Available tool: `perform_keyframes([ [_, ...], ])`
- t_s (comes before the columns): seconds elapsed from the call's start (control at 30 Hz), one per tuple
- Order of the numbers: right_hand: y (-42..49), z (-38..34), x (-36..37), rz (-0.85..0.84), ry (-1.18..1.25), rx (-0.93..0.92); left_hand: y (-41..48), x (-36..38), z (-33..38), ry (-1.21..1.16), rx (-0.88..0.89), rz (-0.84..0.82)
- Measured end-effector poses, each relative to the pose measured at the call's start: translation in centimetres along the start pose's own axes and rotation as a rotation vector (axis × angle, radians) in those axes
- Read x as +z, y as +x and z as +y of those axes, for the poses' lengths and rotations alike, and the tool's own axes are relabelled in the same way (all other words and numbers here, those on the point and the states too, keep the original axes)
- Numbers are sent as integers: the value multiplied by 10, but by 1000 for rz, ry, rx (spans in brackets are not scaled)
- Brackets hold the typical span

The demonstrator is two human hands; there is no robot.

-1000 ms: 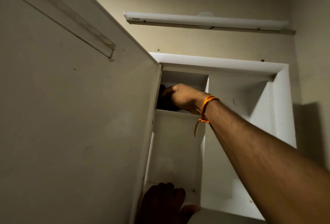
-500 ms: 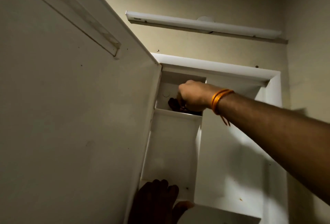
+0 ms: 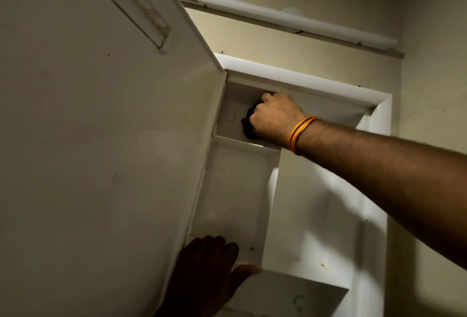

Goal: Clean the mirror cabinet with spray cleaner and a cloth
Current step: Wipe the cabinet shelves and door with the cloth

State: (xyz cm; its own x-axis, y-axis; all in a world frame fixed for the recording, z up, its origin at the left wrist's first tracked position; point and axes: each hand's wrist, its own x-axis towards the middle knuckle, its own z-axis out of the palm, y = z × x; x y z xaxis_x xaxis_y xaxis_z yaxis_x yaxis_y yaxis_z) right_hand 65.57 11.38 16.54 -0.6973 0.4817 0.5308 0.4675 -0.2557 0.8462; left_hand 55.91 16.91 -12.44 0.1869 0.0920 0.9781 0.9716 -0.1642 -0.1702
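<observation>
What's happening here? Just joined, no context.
A person is wiping inside an open white cabinet. The right hand grips a dark cloth and presses it into the upper left compartment, near its back wall. The left hand rests with fingers laid on the front edge of a lower shelf, beside the open door. The compartments in view hold nothing else. No spray bottle is in view.

A home bathroom, by the look: a white wall cabinet [image 3: 303, 81] with small shelves [image 3: 242, 143] and an open door [image 3: 101, 165], a tube light [image 3: 278, 17] above, plain cream walls [image 3: 252, 43].
</observation>
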Motion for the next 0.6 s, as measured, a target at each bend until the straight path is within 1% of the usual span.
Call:
perform_keyframes([
  [0.13, 5, -12, -4, -57, 11, 23, -1, 0, -1, -11, 3, 20],
  [0.23, 10, -19, -16, -170, 52, 42, -2, 0, 0, 3, 6, 25],
  [0.33, 13, -19, -30, -303, 175, 98, -2, -2, 0, 22, -1, 21],
  [0.37, 15, -15, -33, -335, 276, 125, -1, -2, 0, 28, -6, 26],
  [0.4, 16, -10, -34, -365, 446, 168, -1, -3, 1, 29, -7, 22],
  [0.47, 17, 2, -27, -408, 883, 291, 0, -3, 0, 18, -2, 16],
  [0.57, 15, 19, -13, -342, 1379, 431, 0, -4, 1, 11, 6, 7],
  [0.6, 15, 22, -11, -303, 1605, 486, 0, -5, 1, 12, 8, 2],
])
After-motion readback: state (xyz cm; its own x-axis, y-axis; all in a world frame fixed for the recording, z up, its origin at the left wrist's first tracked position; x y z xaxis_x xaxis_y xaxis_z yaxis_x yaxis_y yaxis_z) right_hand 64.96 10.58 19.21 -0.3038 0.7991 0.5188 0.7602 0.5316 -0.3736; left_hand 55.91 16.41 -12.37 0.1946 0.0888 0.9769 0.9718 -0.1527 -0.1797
